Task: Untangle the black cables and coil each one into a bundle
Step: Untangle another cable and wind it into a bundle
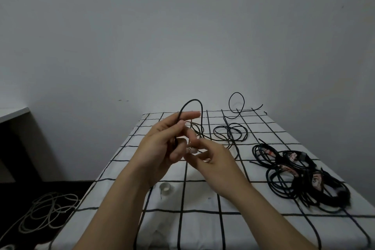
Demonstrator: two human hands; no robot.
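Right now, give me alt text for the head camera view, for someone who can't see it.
Two bare hands work over a grid-patterned cloth: the left hand holds a black cable that arches up in a loop, the right hand pinches a pale tag by it. Taped cable bundles lie right, a loose coil behind.

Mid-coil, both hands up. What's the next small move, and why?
Probably: the right hand slides down the black cable and feeds another loop into the left hand. The left hand pinches just one raised arc, and the rest appears to trail loose on the checked sheet, unlike the taped bundles to the right.
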